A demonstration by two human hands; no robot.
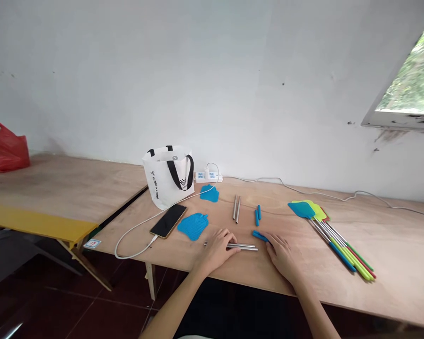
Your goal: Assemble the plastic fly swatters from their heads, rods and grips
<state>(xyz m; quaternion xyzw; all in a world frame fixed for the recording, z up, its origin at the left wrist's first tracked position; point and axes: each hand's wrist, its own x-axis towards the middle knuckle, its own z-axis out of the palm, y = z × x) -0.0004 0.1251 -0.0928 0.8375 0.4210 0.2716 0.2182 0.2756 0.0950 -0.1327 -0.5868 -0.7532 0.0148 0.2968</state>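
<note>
Near the front edge of the bench [403, 240], the left hand [217, 248] rests over a pair of metal rods [249, 247], their ends showing on both sides of it. To its right, well apart from it, the right hand [280, 252] touches blue tubes [257, 235] with its fingertips. The fingers of both hands are bent, but I cannot tell whether either grips. Farther from the front edge lie two more rods [238, 212] and, beside them, two short blue sleeves [257, 218]. Towards the left edge, a blue flat piece [194, 227] lies beside a phone [168, 220]; another blue piece [209, 194] lies nearer the back edge, by a white bag [162, 179]. Towards the right edge, swatters [339, 245] lie bundled, their handles pointing towards the front right corner.
</note>
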